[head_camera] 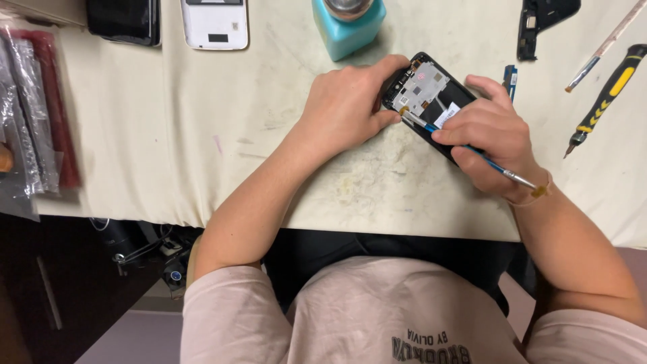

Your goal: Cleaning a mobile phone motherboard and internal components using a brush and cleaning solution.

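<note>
Head view: two hands, left hand (344, 108), right hand (492, 138); one opened phone (428, 91), one brush (472, 149).

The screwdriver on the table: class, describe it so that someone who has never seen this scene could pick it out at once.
Start at the cream table and go to its far right edge, beyond the right hand working on the opened phone. There lies the screwdriver, slanting with its metal tip towards the person. Its chunky black and yellow handle sets it apart from the thin pale stick beside it.

Even overhead light, sharp focus, soft shadows under hands (350, 104).
</note>
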